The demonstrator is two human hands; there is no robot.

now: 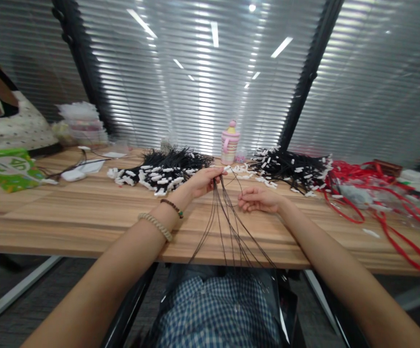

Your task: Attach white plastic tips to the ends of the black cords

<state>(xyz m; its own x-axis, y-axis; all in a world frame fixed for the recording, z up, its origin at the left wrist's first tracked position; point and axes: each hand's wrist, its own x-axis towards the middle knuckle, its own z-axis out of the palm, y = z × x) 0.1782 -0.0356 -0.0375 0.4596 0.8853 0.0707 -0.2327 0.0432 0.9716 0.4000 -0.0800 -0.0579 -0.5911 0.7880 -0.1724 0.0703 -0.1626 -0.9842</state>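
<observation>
Several cords [226, 199] hang pinched by the left hand [206, 181], likely to stay bunched; the right hand [260, 200] (fingertips together) pinches one strand [239, 182].

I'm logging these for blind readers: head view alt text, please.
A person's left hand holds black cords above a wooden table; the right hand pinches one strand. Beyond are two white-tipped black piles and a pink cup; red straps lie right.

At frame centre, left fingers [215, 173] grip thin black cords [227, 195] above a wood-grain desk [86, 217]; right fingers [249, 197] pinch one.
</observation>
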